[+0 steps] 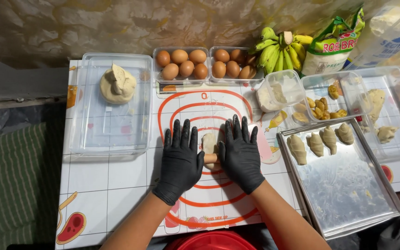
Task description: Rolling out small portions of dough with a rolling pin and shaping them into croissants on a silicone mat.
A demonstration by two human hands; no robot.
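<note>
Dough piece [209, 143] lies at frame centre on the ringed mat [181, 104], under a wooden rolling pin [210, 158]. My left hand [180, 159] and right hand [240, 155] press flat on the pin, fingers spread open. Shaped pastries sit on the metal tray [348, 194] at right.

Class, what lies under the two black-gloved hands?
A wooden rolling pin across a small pale dough piece; the left hand and right hand cover its ends.

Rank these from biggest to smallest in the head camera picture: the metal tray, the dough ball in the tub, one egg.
1. Metal tray: largest.
2. Dough ball in the clear tub.
3. One egg: smallest.
All sit on the same table, so the order looks safe.
</note>
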